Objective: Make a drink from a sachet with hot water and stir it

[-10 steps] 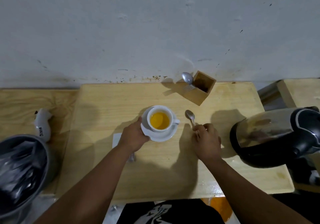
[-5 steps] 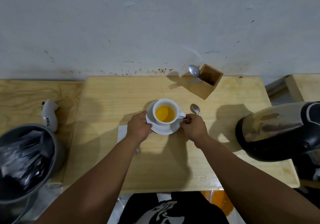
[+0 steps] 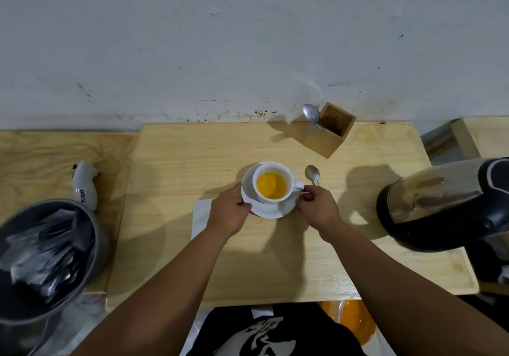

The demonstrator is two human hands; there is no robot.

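The left hand (image 3: 228, 212) curled around the near-left rim of the saucer (image 3: 271, 208), gripping it; the right hand (image 3: 316, 208) pinched the saucer's right edge, just below the cup's handle. The cup (image 3: 272, 183) sat on the saucer, filled with orange drink. The spoon (image 3: 312, 174) lay just beside it on the counter (image 3: 179, 163) — untouched. Moving it well would mean keeping both sides level — slowly, since the drink looked hot and fairly full.
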